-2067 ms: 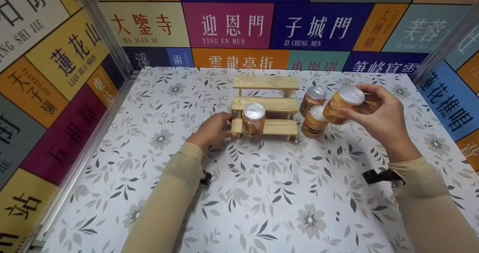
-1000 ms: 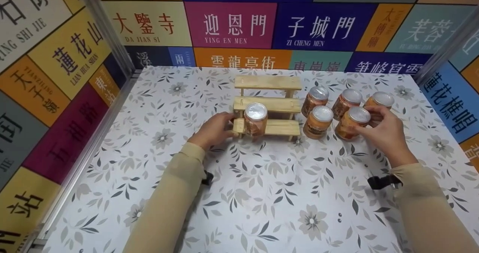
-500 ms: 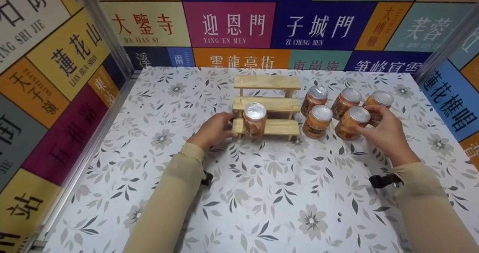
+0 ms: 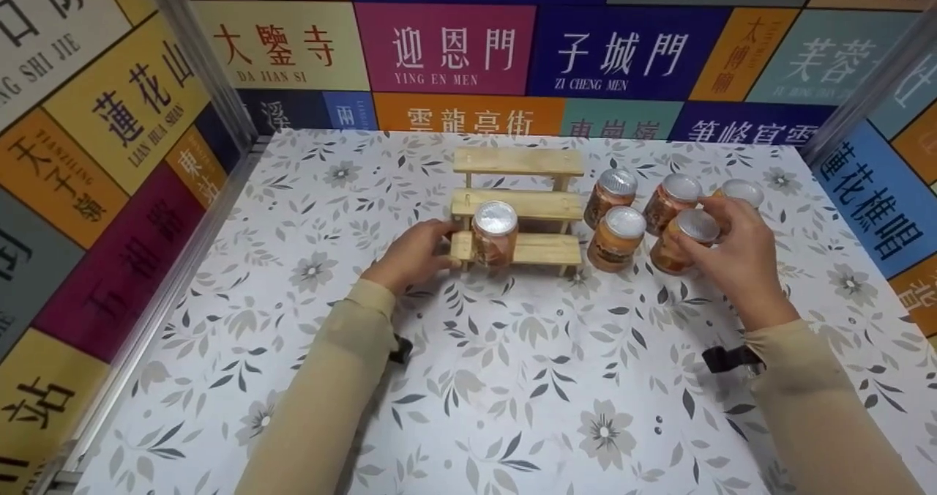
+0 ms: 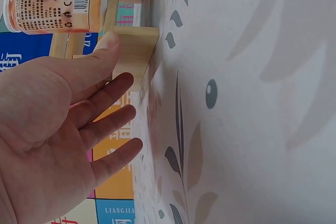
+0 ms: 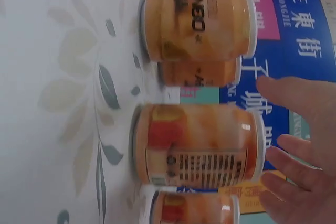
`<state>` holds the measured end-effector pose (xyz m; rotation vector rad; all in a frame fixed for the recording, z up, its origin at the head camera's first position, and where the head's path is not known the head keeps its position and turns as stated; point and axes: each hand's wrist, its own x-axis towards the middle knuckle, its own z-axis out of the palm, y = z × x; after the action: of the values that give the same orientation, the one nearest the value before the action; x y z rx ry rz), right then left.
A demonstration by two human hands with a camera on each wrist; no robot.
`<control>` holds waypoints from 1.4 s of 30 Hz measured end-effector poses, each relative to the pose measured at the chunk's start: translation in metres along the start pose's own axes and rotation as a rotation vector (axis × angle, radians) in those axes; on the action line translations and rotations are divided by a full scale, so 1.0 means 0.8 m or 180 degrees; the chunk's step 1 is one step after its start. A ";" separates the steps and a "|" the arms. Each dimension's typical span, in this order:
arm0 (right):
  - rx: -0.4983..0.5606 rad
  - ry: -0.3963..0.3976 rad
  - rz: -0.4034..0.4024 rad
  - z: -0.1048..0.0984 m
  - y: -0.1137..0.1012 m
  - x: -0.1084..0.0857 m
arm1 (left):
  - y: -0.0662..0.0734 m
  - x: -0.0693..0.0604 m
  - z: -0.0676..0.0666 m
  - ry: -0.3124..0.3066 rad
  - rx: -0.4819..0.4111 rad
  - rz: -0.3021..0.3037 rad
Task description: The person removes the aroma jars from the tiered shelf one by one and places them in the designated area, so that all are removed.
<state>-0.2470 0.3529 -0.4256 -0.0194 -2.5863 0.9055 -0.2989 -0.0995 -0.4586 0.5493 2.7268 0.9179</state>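
Note:
A small three-tier wooden step rack point(image 4: 545, 250) stands on the table. On its lowest step sits an orange-labelled can point(image 4: 495, 235) with a silvery lid. My left hand point(image 4: 413, 255) holds the left end of that step, thumb on the board and index finger partly hidden behind; the other fingers stretch out loosely in the left wrist view. My right hand point(image 4: 743, 261) hovers around the lid of the front-right can point(image 4: 673, 250). In the right wrist view its spread thumb and fingers stand apart from that can point(image 6: 197, 145).
Right of the rack, more cans stand upright on the table: one in front point(image 4: 617, 240), and a back row with a left can point(image 4: 613, 198), a middle can point(image 4: 670, 202) and a right can point(image 4: 741, 191). Sign-patterned walls enclose the floral table point(image 4: 512, 378).
The right hand has lowered a can from the air to the front right of the group and let go of it, then shifted slightly left. The left hand stays at the rack.

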 end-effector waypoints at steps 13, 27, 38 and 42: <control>0.0650 0.0112 -0.0923 0.034 -0.080 -0.026 | 0.003 0.005 0.001 0.0001 0.0019 0.0028; 0.1157 -0.0758 -0.1036 0.098 -0.133 -0.033 | -0.002 -0.002 0.003 0.0017 -0.0162 -0.0070; 0.1765 -0.1274 -0.0658 0.146 -0.166 -0.021 | -0.001 0.000 0.002 -0.0011 -0.0149 -0.0048; 0.1875 -0.1309 -0.0667 0.158 -0.177 -0.017 | 0.000 0.000 0.001 0.0001 -0.0180 -0.0096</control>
<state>-0.2651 0.1637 -0.4353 0.6474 -2.4851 1.6858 -0.2984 -0.0989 -0.4595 0.4963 2.6926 0.9843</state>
